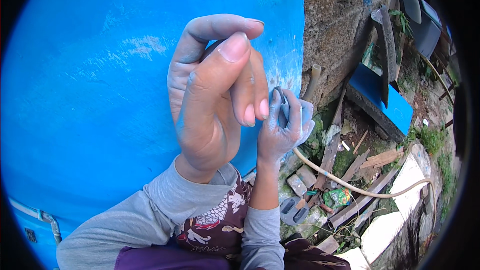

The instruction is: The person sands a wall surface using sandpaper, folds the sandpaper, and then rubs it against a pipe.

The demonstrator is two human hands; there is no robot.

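Note:
My left hand (210, 90) is raised close in front of the blue painted surface (90, 110). Its fingers are loosely curled and partly apart, the thumb overlaps them from this angle, and I see nothing held. Farther off, my right hand (287, 122) is closed at the right edge of the blue surface. Between its thumb and fingers shows a thin dark grey piece (281, 94), which looks like folded sandpaper; most of it is hidden. Pale dust coats the right hand. Whitish scuffed patches (145, 46) mark the paint, also just above the right hand.
A rough masonry wall (330, 25) adjoins the blue edge. On the ground at right lie a blue-topped slab (382, 102), a pale hose (350, 186), wood scraps (382, 159), a green packet (339, 197), grey blocks (296, 185) and white boards (382, 235). A pipe (55, 227) runs at lower left.

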